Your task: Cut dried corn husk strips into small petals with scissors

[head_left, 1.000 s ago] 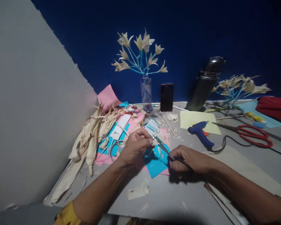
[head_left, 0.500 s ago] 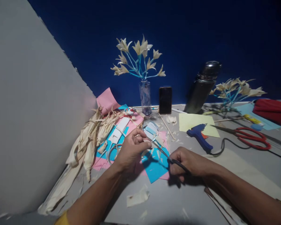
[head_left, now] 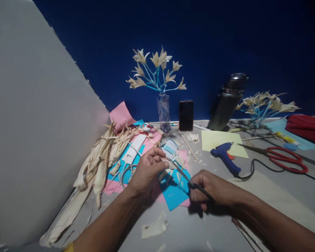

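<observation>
My left hand (head_left: pixel 147 169) pinches a small pale piece of corn husk (head_left: pixel 165 164) over the blue and pink paper sheets (head_left: pixel 174 190). My right hand (head_left: pixel 212 187) is closed round the black handles of small scissors (head_left: pixel 182 173), whose thin blades reach up-left to the husk piece at my left fingertips. A pile of dried corn husks (head_left: pixel 105 154) lies just left of my left hand. A cut husk scrap (head_left: pixel 154 227) lies on the grey table near my left forearm.
A vase of husk flowers on blue stems (head_left: pixel 160 80), a dark phone (head_left: pixel 186 115) and a metal flask (head_left: pixel 228 101) stand at the back. A blue glue gun (head_left: pixel 224 155) on yellow paper, red scissors (head_left: pixel 283 157), more flowers (head_left: pixel 265 103) and red cloth (head_left: pixel 307 126) lie right. A grey board (head_left: pixel 36 140) leans left.
The view has shifted slightly downward in the frame. Both hands stay together over the blue paper, the left fingers adjusting their pinch while the scissors keep pointing at the husk piece.
</observation>
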A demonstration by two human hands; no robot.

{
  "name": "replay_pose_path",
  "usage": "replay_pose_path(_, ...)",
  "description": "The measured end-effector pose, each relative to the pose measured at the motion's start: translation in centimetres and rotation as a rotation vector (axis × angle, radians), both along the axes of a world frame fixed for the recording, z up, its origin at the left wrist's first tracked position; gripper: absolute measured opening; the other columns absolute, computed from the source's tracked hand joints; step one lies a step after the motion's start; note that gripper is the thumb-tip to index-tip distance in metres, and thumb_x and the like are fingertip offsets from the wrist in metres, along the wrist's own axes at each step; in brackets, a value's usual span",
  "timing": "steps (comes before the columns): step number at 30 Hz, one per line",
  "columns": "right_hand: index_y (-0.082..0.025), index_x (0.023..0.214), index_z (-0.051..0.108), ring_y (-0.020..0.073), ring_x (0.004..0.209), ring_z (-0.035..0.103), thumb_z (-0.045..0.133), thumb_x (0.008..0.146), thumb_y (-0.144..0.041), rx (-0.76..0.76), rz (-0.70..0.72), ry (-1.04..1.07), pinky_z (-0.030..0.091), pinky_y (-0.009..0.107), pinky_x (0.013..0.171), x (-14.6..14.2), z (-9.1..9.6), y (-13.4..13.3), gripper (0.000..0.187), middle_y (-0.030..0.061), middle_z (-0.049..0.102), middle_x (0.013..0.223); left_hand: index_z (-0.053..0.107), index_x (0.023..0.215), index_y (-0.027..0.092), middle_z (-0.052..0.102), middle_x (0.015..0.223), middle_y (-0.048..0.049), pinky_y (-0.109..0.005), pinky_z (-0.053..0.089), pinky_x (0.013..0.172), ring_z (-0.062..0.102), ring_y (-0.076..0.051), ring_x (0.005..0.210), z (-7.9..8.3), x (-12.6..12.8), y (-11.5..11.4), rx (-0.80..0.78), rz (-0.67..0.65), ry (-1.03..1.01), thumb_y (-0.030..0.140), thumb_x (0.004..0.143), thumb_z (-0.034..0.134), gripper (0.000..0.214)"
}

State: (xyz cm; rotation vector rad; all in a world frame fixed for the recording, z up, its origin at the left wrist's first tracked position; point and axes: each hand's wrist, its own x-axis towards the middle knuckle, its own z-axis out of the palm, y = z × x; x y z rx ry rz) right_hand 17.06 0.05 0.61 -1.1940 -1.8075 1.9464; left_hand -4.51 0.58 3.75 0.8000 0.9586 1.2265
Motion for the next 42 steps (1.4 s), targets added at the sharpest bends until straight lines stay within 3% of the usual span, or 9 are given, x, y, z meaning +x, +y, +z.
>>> replay_pose_path(6,-0.013,0.050,0.059,0.0071,0.043,0.044,0.072,0.073,-0.030,-0.043,-0.039,0.039,0.032,0.019,0.044,-0.5,-0.3,-0.1,0.031,0.0007,0.057,0.047,0.058,0.082,0.017,0.060,0.065,0.0038,-0.019,0.039,0.055,0.053,-0.007,0.056,0.2,-0.4,0.1,0.022,-0.035,0.033,0.013,0.060,0.081,0.033)
replay_pose_path(9,-0.012,0.062,0.063,0.0109,0.053,0.053,0.077,0.071,-0.035,-0.053,-0.186,0.165,0.039,0.022,0.051,-0.8,-0.7,-0.1,0.028,0.0023,0.062,0.059,0.057,0.085,0.018,0.061,0.065,0.0038,-0.020,0.039,0.055,0.056,-0.009,0.057,-0.2,-0.2,0.0,0.011,-0.062,0.064,0.014,0.062,0.080,0.032)
replay_pose_path(12,-0.014,0.084,0.066,0.0129,0.064,0.056,0.086,0.064,-0.038,0.044,-0.396,0.280,0.044,0.024,0.059,-1.0,-0.7,0.0,0.037,0.0008,0.064,0.074,0.057,0.085,0.018,0.056,0.060,0.0062,-0.019,0.037,0.054,0.050,-0.007,0.053,-0.9,0.3,-0.4,0.011,-0.091,0.134,0.016,0.064,0.080,0.031)
replay_pose_path(16,-0.017,0.089,0.063,0.0135,0.067,0.054,0.086,0.065,-0.038,0.103,-0.485,0.320,0.044,0.027,0.064,-1.2,-0.3,-0.1,0.040,-0.0014,0.060,0.075,0.057,0.084,0.018,0.060,0.063,0.0040,-0.021,0.041,0.060,0.055,-0.010,0.059,-1.7,1.1,-0.9,0.011,-0.166,0.238,0.017,0.064,0.081,0.031)
replay_pose_path(22,-0.017,0.082,0.061,0.0148,0.063,0.054,0.085,0.063,-0.039,0.131,-0.539,0.303,0.044,0.029,0.062,-1.3,0.2,-0.2,0.037,-0.0012,0.058,0.069,0.060,0.088,0.018,0.066,0.070,-0.0017,-0.028,0.047,0.066,0.063,-0.015,0.065,-2.0,1.7,-1.3,-0.095,-0.244,0.043,0.028,0.069,0.078,0.028)
replay_pose_path(26,-0.017,0.082,0.061,0.0149,0.064,0.055,0.086,0.062,-0.037,0.129,-0.511,0.289,0.045,0.028,0.061,-1.0,0.0,-0.3,0.039,-0.0008,0.059,0.069,0.062,0.084,0.017,0.065,0.071,-0.0015,-0.025,0.044,0.063,0.060,-0.013,0.064,-2.0,2.2,-1.9,-0.137,-0.298,0.035,0.029,0.065,0.081,0.029)
replay_pose_path(33,-0.016,0.085,0.062,0.0133,0.063,0.056,0.086,0.066,-0.038,0.179,-0.423,0.277,0.046,0.025,0.059,-0.9,-0.3,-0.5,0.038,-0.0019,0.060,0.069,0.058,0.067,0.015,0.056,0.059,0.0022,-0.022,0.037,0.057,0.049,-0.009,0.054,-2.3,2.9,-2.0,-0.133,-0.257,0.033,0.021,0.063,0.082,0.024)
replay_pose_path(39,-0.017,0.083,0.055,0.0199,0.063,0.068,0.087,0.067,-0.040,-0.001,-0.302,0.419,0.054,0.032,0.061,-0.8,0.4,-0.7,0.043,0.0042,0.070,0.072,0.060,0.070,0.016,0.054,0.058,-0.0008,-0.031,0.045,0.058,0.051,-0.014,0.054,-3.3,2.2,-1.7,-0.203,-0.551,-0.202,0.026,0.066,0.078,0.021)
replay_pose_path(42,-0.018,0.083,0.053,0.0218,0.061,0.069,0.086,0.068,-0.043,-0.065,-0.293,0.450,0.055,0.035,0.060,-0.7,0.7,-0.7,0.044,0.0040,0.070,0.071,0.060,0.069,0.016,0.056,0.066,-0.0038,-0.035,0.048,0.062,0.055,-0.017,0.060,-3.3,1.9,-1.6,-0.204,-0.556,-0.258,0.040,0.067,0.077,0.029)
